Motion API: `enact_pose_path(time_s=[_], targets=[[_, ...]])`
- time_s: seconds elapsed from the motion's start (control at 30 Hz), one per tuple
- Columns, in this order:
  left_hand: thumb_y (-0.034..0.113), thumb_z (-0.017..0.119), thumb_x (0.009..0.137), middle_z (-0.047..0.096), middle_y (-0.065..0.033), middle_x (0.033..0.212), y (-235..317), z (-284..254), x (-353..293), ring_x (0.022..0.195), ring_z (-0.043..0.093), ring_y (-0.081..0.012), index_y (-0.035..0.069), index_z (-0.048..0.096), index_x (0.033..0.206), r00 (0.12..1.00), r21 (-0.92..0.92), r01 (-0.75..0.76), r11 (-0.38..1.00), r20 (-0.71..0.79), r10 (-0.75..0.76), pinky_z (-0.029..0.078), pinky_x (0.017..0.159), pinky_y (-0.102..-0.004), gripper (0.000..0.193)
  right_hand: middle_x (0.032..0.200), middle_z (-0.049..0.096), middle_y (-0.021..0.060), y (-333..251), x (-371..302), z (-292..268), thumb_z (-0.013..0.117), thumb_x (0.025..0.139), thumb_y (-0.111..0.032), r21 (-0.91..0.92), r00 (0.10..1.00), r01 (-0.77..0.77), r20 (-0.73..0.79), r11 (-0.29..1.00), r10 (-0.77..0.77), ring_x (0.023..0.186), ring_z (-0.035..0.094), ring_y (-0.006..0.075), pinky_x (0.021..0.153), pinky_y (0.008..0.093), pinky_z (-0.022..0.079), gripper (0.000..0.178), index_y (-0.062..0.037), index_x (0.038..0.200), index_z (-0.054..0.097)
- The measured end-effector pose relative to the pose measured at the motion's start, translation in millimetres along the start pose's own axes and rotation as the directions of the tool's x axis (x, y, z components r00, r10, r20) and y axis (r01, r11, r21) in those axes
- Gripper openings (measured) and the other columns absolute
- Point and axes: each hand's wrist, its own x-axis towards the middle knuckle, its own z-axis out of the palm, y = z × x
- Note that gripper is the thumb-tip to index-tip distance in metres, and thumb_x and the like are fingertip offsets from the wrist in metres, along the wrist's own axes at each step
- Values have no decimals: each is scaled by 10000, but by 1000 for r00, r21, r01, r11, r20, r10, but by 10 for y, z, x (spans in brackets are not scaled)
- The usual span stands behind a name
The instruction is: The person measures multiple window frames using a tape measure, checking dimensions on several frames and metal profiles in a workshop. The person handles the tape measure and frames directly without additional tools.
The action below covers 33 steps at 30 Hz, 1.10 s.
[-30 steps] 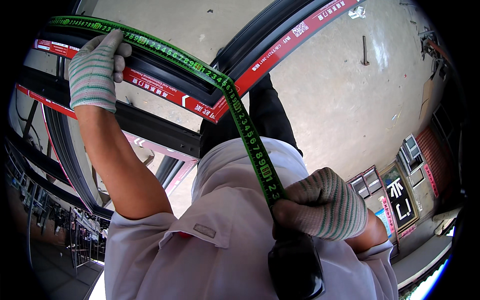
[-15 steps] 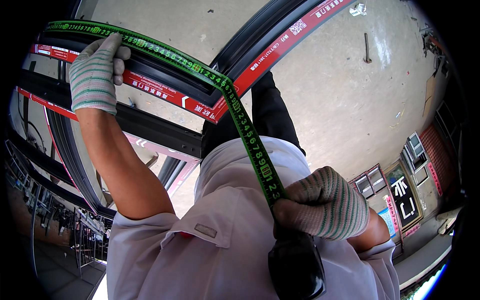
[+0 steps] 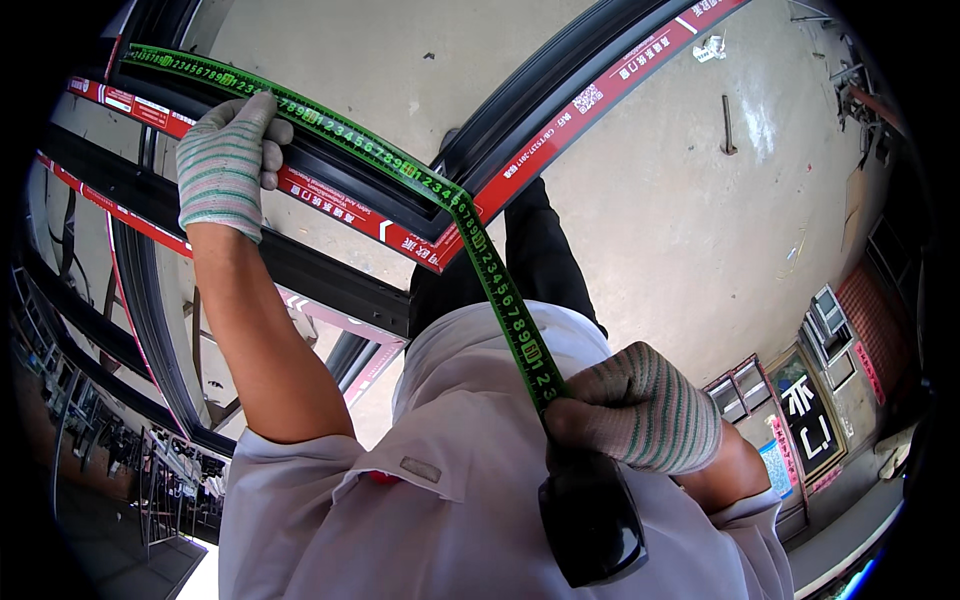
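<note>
A green tape measure blade lies along one bar of a black window or door frame edged with red protective film, then bends at the frame's corner down toward me. My left hand, in a striped knit glove, is closed at that bar, its fingertips pressing the blade against the edge. Beside my chest my right hand, gloved likewise, grips the blade just above the black tape measure case. The case hangs below its fingers. Part of the left fingers' grip is hidden behind the glove.
More black frame bars run below and left of my left arm. A metal bar and a scrap of white litter lie on the concrete floor. Window frames and a dark sign are at right.
The frame, the blade and my left hand appear slightly lower and farther right in view. Both hands keep their grip, and the blade still bends at the corner.
</note>
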Motion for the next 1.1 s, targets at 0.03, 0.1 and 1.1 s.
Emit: enact_pose_path(time_s=[0.03, 0.1, 1.1], targets=[[180, 644, 959, 643, -52, 672, 13, -8, -29, 441, 503, -55, -38, 644, 1029, 1000, 21, 1, 1000, -2, -1, 395, 367, -192, 229, 653, 651, 19, 16, -11, 9, 660, 924, -138, 6, 1000, -14, -4, 1000, 14, 608, 606, 75, 594, 226, 494, 197, 9, 811, 728], [170, 622, 965, 633, -60, 654, 72, -25, -37, 420, 501, -67, -48, 646, 1006, 999, 37, 49, 998, 15, -49, 394, 362, -203, 222, 631, 626, -1, 34, -19, 52, 651, 923, -142, 18, 995, -77, -62, 997, 78, 573, 562, 44, 536, 205, 446, 215, 7, 786, 722], [237, 594, 988, 589, -54, 636, 925, 834, -231, 403, 472, -85, -18, 594, 957, 990, -338, -133, 932, -83, 111, 377, 355, -236, 257, 745, 689, 29, -369, -918, -1470, 704, 861, -137, -176, 982, 158, -78, 972, -174, 683, 603, 83, 645, 240, 485, 161, 13, 879, 758]])
